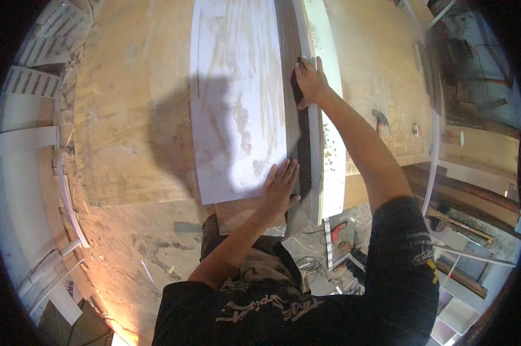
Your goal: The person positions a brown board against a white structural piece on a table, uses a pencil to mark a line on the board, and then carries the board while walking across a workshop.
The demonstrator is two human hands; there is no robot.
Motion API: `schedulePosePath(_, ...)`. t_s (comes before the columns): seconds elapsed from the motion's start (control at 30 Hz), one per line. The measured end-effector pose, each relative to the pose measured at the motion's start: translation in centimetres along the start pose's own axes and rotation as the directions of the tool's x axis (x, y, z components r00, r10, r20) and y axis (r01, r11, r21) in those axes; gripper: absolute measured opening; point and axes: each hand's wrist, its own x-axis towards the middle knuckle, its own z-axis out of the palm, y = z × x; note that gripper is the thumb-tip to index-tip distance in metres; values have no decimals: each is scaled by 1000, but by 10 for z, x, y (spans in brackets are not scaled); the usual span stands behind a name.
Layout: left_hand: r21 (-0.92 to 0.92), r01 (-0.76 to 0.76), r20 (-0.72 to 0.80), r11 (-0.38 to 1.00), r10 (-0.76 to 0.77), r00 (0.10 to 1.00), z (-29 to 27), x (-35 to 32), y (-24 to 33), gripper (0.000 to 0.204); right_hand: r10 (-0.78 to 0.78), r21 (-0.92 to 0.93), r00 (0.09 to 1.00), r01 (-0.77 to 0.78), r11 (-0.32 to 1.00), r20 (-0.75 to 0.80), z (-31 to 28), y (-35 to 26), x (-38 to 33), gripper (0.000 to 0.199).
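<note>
A long white board [243, 132] with brownish smears lies lengthwise on the wooden worktable [128, 69], its near end reaching past the table edge. Along its right side runs a dark grey strip [305, 167], with a long panel edge [316, 190] beside it. My left hand [280, 187] rests flat near the board's near right corner, fingers together and stretched out. Farther up, my right hand [312, 83] presses on the strip and panel edge with fingers spread. The undersides of both hands are hidden.
A hammer [381, 122] and a small red-and-white item [416, 129] lie on the table's right part. A speckled white strip [333, 155] lies right of the panel. Cords [315, 266] and a red tool [338, 232] are on the floor. White panels [24, 155] stand at left.
</note>
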Motion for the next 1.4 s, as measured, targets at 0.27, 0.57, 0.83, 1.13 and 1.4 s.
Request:
schedulePosePath(0.27, -22, -1, -42, 1000, 0, 999, -1, 8, -3, 102, -10, 144, 999, 16, 989, -46, 8, 11, 20, 135)
schedulePosePath(0.57, 58, -12, 67, 998, 8, 998, -4, 15, 0, 102, 45, 270, 999, -51, 962, 26, 14, -22, -41, 131)
schedulePosePath(0.83, 39, -15, 7, 999, 15, 1000, -14, 21, 4, 100, -5, 329, 1000, 2, 944, 9, 21, -16, -42, 136)
schedulePosePath(1.13, -26, -59, -34, 998, 58, 998, -21, 26, -3, 100, 13, 260, 1000, -15, 966, 11, 13, -7, -22, 132)
schedulePosePath(1.4, 48, -27, 20, 998, 26, 999, -8, 17, 3, 104, 13, 194, 1000, -16, 981, 19, 11, -15, -39, 131)
